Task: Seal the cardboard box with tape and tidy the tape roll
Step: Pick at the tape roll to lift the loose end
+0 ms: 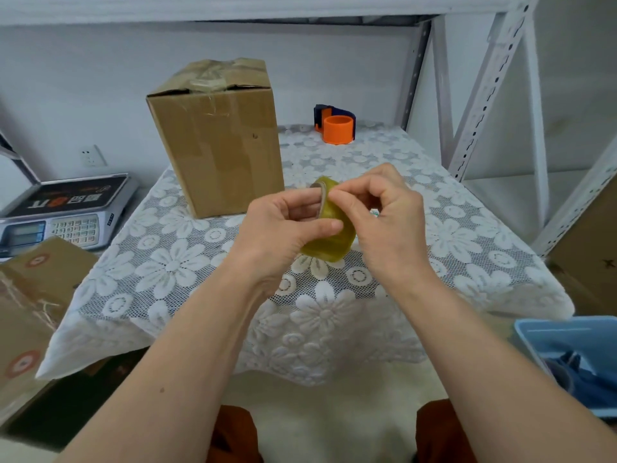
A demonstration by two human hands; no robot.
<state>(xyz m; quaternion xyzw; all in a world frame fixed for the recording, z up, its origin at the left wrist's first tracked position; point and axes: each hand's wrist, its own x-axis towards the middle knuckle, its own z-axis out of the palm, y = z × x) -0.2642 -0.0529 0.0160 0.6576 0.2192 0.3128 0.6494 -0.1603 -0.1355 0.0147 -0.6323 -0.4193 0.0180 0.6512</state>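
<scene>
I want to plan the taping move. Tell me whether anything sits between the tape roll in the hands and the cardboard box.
Nothing visible does. The tape roll is held by the left hand and right hand above the lace tablecloth, and only bare cloth lies between it and the cardboard box. The orange dispenser stands off to the right.

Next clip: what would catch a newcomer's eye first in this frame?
First, the two hands at centre: the left hand grips a yellowish tape roll above the lace-covered table while the right hand picks at its upper edge. Behind them to the left stands a tall cardboard box, its top flaps already crossed by clear tape. A bright orange tape dispenser sits at the table's far edge.
</scene>
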